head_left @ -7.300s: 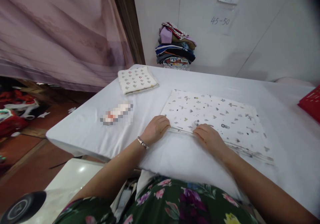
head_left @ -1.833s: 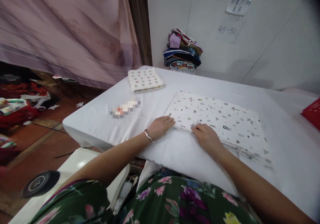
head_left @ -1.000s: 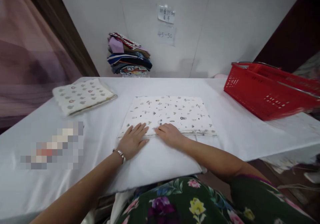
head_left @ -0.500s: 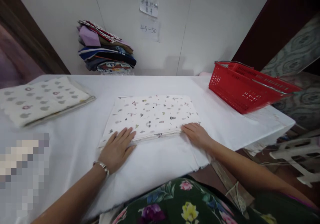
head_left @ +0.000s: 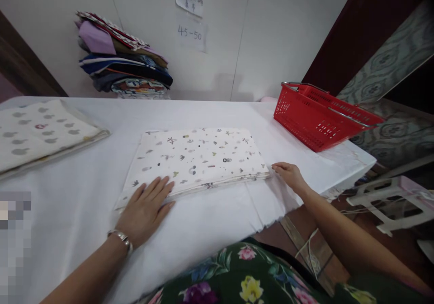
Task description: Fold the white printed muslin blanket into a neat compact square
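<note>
A folded white cloth [head_left: 200, 155] printed with small grey, black and green motifs lies flat on the white-covered table. My left hand [head_left: 145, 209], a bracelet at its wrist, rests palm down on the near left part of this cloth, fingers stretched out. Just off the cloth's near right corner is my right hand [head_left: 290, 175], its fingers bent and drawn together. Whether anything is pinched between those fingertips is hidden. Several layers show along the cloth's near edge.
Another folded cloth [head_left: 44, 134] with grey prints lies at the left. A stack of folded fabrics [head_left: 125, 64] stands against the back wall. On the right sits a red plastic basket [head_left: 305, 119]; beyond the table edge is a white stool [head_left: 389, 200].
My right hand has slid off the cloth's near edge to beyond its right corner, and its fingers have drawn together. My left hand stays flat on the cloth. The view has shifted right.
</note>
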Demonstrator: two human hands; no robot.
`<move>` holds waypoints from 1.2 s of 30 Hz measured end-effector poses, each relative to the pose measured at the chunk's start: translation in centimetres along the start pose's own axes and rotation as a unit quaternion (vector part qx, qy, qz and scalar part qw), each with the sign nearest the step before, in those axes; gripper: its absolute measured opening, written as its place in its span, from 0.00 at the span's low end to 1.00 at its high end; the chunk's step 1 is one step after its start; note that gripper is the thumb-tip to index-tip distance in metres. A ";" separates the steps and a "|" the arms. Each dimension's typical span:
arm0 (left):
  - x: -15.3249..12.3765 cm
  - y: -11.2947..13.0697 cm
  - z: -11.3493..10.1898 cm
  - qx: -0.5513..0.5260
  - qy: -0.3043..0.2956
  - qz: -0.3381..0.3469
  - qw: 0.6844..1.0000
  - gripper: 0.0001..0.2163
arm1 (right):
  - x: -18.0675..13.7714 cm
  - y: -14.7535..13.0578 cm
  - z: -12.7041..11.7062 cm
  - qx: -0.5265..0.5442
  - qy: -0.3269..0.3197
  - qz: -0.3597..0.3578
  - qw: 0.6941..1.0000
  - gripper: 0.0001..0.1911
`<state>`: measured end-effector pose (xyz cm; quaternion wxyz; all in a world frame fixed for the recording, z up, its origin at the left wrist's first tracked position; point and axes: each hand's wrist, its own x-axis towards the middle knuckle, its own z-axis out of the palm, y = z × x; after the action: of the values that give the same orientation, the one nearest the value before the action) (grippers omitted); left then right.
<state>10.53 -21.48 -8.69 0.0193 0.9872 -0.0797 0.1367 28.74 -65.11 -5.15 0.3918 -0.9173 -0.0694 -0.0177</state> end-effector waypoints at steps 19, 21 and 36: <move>0.3 0.4 -0.5 -0.009 -0.008 -0.013 1.000 0.25 | 2.6 -3.4 0.2 0.012 -0.140 0.135 0.981 0.13; 0.3 0.4 -0.5 -0.011 -0.009 -0.015 1.000 0.25 | 2.6 -3.4 0.0 0.038 -0.168 0.158 0.972 0.16; 0.2 0.2 -0.3 -0.008 -0.002 -0.005 1.000 0.26 | 2.8 -5.5 0.0 -0.229 -0.228 0.121 0.939 0.16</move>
<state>10.59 -21.66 -8.37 0.0281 0.9877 -0.0763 0.1337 30.78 -61.01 -1.02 0.1440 -0.9631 -0.0396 0.2239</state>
